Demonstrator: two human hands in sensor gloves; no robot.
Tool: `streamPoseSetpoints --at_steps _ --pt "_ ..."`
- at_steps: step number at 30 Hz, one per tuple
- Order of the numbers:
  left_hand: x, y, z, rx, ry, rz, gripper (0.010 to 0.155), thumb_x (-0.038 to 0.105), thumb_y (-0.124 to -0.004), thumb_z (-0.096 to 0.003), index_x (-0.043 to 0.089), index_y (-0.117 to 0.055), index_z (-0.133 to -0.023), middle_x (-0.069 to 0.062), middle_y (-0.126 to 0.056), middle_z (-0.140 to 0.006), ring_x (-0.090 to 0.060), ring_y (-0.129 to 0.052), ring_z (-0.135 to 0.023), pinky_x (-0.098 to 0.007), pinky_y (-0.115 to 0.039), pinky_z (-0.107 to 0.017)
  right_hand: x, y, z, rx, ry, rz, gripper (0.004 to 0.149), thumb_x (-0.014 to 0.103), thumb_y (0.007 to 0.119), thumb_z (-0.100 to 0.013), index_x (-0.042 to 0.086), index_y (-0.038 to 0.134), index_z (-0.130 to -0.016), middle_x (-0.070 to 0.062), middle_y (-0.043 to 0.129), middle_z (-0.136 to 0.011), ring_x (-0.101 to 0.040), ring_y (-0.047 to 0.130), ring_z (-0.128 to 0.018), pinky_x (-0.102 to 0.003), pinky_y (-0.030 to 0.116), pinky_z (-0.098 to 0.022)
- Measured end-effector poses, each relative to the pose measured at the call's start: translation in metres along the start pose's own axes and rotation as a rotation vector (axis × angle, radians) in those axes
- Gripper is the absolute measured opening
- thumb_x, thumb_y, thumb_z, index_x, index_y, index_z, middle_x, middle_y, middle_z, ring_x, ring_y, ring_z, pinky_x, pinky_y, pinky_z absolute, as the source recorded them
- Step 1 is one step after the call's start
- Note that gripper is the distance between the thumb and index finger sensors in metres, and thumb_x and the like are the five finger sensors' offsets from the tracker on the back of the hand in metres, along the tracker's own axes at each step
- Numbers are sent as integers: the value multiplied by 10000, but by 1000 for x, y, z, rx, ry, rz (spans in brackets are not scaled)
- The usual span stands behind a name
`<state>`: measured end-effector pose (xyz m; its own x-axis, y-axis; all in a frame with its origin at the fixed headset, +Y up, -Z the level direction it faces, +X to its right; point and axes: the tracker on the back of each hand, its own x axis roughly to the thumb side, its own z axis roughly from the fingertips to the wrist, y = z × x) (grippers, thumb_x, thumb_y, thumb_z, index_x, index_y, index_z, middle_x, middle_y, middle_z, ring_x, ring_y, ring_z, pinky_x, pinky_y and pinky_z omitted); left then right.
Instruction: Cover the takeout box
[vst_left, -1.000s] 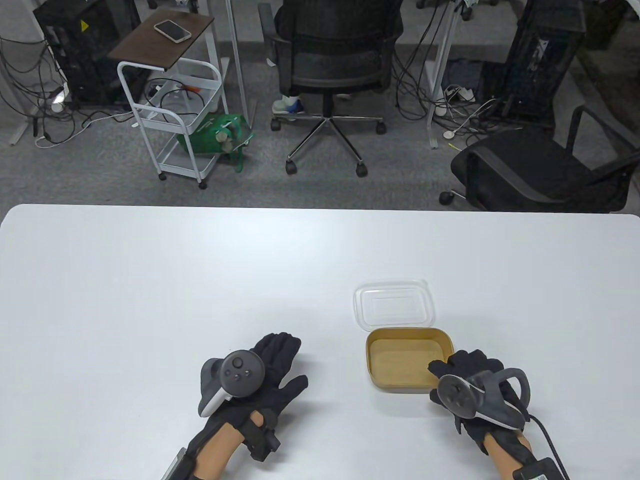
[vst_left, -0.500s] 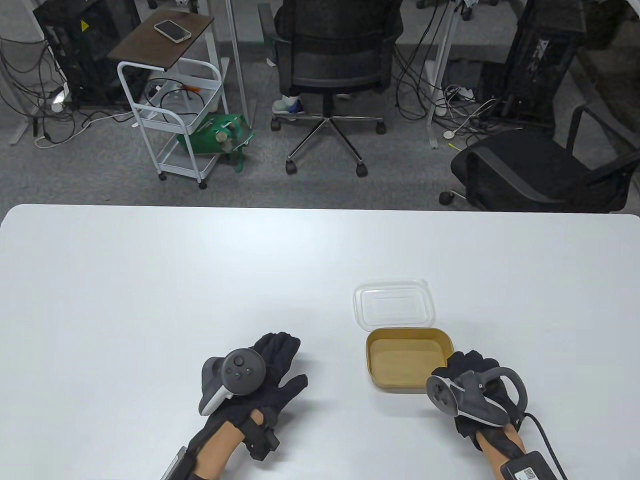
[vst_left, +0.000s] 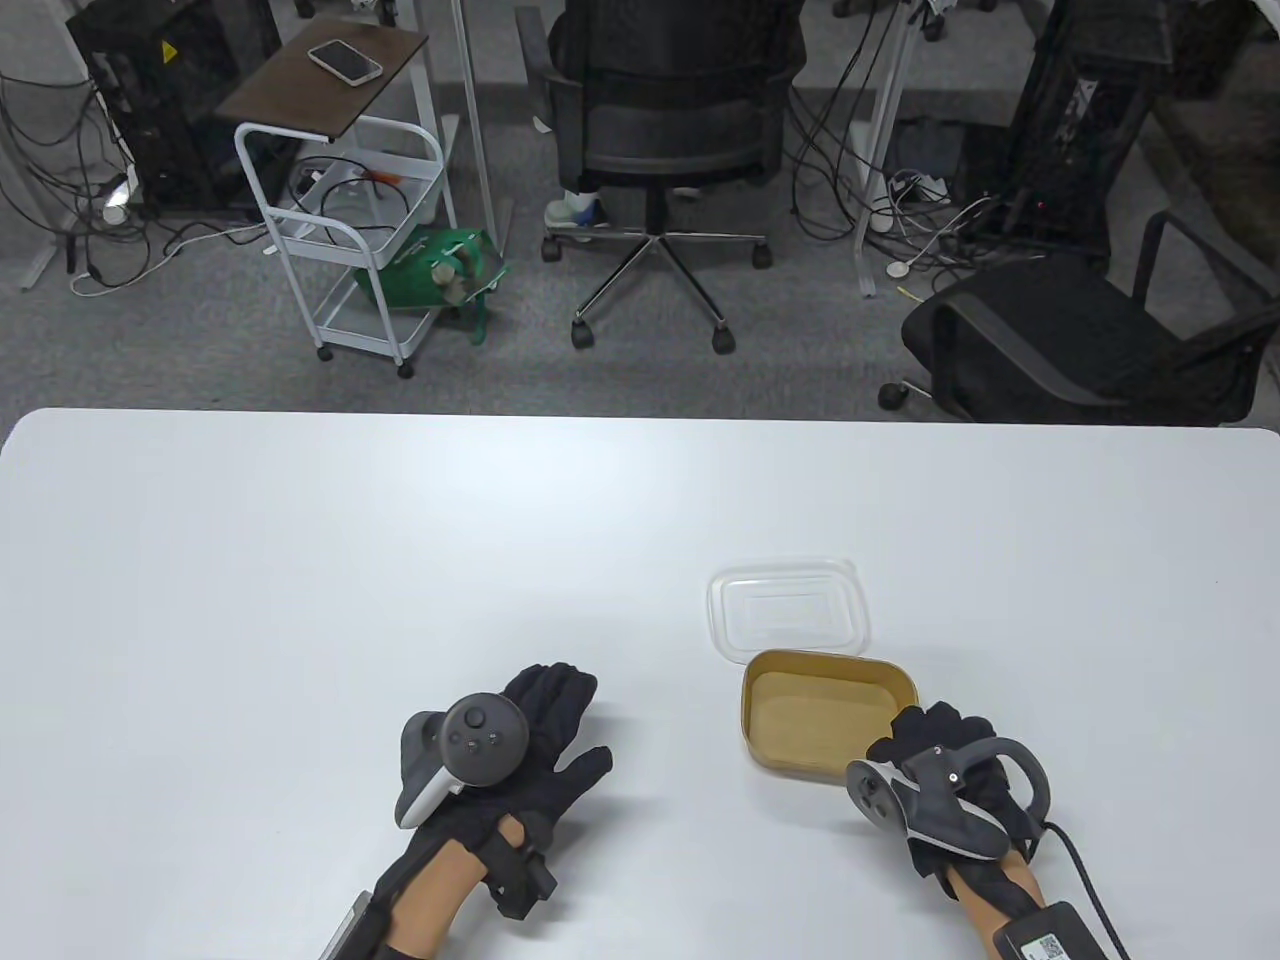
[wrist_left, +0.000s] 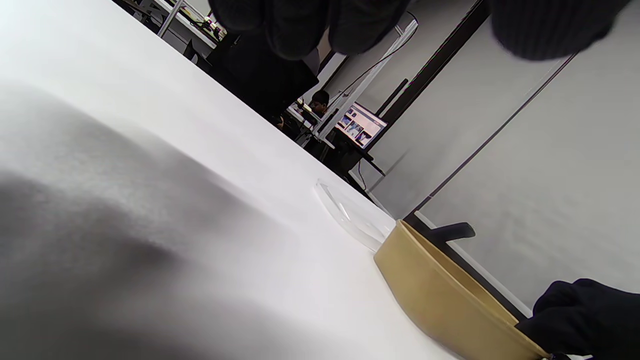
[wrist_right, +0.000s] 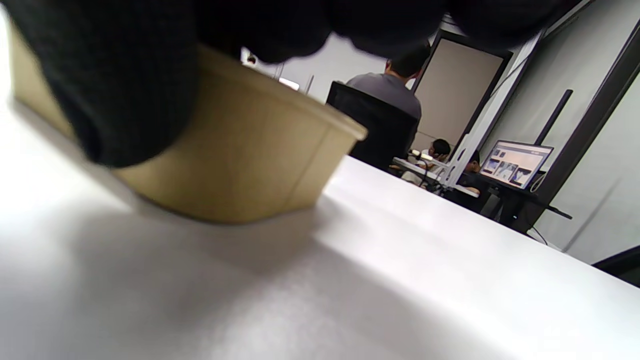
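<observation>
no legible text, yellow warning sign on black cabinet, wording unreadable

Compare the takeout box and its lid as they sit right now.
The takeout box is opaque tan and deep-walled; the lid is clear and shallow. The right hand grips the box's near right corner; nothing touches the lid. The box sits nearer the person, the lid just behind it. Both are rounded rectangles.

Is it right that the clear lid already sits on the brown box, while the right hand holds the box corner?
Not quite. The table view shows the clear lid lying on the table just behind the brown box, which is open. The right hand does hold the box's near right corner.
</observation>
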<state>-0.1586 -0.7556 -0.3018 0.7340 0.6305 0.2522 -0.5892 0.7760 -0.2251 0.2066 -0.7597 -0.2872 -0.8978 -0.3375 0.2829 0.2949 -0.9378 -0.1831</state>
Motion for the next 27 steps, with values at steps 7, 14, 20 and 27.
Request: streamPoseSetpoints --at_steps 7,14,20,27 --pt "0 0 0 4 -3 -6 826 669 -628 -360 269 -441 -1059 -63 -388 -1179 -391 -330 -1145 -721 -340 -751 13 -24 0 -57 -34 -52 366 419 944 -296 317 920 -647 77 816 -487 -259 805 -431 -532 676 -437" --pt "-1 4 1 24 -4 1 827 668 -629 -360 270 -440 -1060 -62 -387 -1179 -391 -326 -1146 -721 -339 -751 46 -53 -6 -128 -116 -76 367 418 937 -303 305 918 -652 73 815 -487 -262 804 -430 -535 675 -437" --pt "-3 8 2 48 -2 12 829 669 -628 -359 274 -433 -1061 -60 -359 -1183 -384 -303 -1146 -719 -329 -754 80 -69 -14 -161 -184 -93 369 421 934 -305 300 918 -653 72 817 -483 -263 805 -427 -537 675 -435" --pt "-3 9 3 50 -4 6 827 668 -628 -360 273 -435 -1060 -60 -363 -1182 -384 -304 -1146 -719 -329 -754 113 -71 -23 -172 -238 -124 370 422 931 -307 291 919 -653 70 817 -480 -264 805 -424 -538 674 -434"
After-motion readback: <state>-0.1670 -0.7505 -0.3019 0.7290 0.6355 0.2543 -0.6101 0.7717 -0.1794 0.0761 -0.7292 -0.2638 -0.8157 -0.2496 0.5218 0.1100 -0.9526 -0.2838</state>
